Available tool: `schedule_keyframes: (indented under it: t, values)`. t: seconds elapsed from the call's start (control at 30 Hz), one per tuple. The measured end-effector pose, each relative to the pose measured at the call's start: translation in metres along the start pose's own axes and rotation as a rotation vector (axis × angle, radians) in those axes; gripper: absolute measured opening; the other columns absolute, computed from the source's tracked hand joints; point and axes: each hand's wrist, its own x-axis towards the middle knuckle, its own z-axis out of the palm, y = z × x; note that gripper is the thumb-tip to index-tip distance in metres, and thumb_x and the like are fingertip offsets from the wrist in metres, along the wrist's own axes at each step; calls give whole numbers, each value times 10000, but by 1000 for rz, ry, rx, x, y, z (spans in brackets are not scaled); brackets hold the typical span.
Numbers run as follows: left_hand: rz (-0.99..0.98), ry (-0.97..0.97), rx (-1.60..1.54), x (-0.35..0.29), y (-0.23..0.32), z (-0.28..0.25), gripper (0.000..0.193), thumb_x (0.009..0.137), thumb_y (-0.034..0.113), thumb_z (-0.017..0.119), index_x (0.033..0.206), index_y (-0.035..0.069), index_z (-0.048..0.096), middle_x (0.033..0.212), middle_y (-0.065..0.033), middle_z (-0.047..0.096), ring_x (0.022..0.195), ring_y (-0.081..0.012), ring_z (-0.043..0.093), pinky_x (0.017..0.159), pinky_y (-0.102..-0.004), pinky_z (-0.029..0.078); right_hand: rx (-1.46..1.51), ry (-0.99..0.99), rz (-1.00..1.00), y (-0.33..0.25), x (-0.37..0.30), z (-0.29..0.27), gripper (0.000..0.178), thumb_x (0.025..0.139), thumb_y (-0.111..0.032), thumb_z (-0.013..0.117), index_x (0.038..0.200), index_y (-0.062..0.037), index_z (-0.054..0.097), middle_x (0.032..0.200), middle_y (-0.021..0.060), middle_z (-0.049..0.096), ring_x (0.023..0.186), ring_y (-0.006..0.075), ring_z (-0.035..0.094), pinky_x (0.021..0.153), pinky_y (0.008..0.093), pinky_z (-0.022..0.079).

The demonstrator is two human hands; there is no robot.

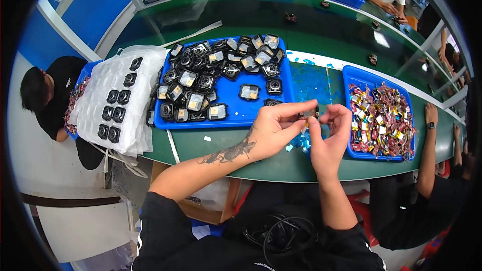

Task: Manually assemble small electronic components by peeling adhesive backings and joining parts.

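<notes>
Over the near edge of the green table, my left hand (275,131) and my right hand (329,146) meet at a small dark part (309,114). My left thumb and fingers pinch it from the left, while my right thumb presses at its near side with the fingers curled. Fingers cover much of the part, so its kind is unclear. Left of my hands, a blue tray (261,108) holds many black smartwatch cases (249,91), some showing grey and tan insides. To the right, a second blue tray (346,76) is heaped with small battery-and-circuit pieces (379,123).
Blue film scraps (301,141) lie beneath my hands. At left stands a stack of white moulded trays (88,103) bearing several watch cases. Beyond a pale rail, a dark green conveyor belt (221,20) carries small parts. Co-workers sit left, right and across.
</notes>
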Motion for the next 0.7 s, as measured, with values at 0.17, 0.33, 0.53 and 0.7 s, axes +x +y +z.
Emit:
schedule_keyframes:
  t: [0.17, 0.33, 0.53, 0.7]
  values:
    - [-18, 97, -71, 1, -2, -2, 537, 892, -41, 549, 1406, 55, 424, 1214, -153, 603, 1038, -173, 627, 901, -300, 512, -36, -189, -3, -5, 7, 2, 411, 806, 56, 649, 1177, 16, 477, 863, 87, 578, 766, 141, 583, 707, 273, 494]
    - [344, 317, 1112, 22, 18, -48, 187, 847, 75, 621, 1028, 71, 666, 995, -106, 642, 879, -237, 655, 743, -336, 528, -31, -427, 101, 17, 90, 0, 415, 804, 29, 652, 1179, -33, 484, 773, 61, 610, 701, 112, 613, 644, 248, 486]
    - [158, 182, 1569, 11, 12, -89, 241, 835, 216, 654, 1029, 80, 609, 972, -120, 615, 1003, -316, 561, 845, -412, 479, -491, -302, 217, 95, 225, 37, 614, 542, -191, 893, 1042, -22, 578, 1059, 185, 636, 993, 317, 622, 812, 382, 500]
    - [81, 138, 1452, 16, 15, -87, 186, 822, 165, 666, 949, 72, 566, 929, -112, 618, 955, -308, 575, 821, -405, 480, -666, -305, 302, 137, 238, 40, 628, 536, -286, 904, 1017, -31, 590, 1035, 173, 648, 1007, 331, 623, 859, 378, 491]
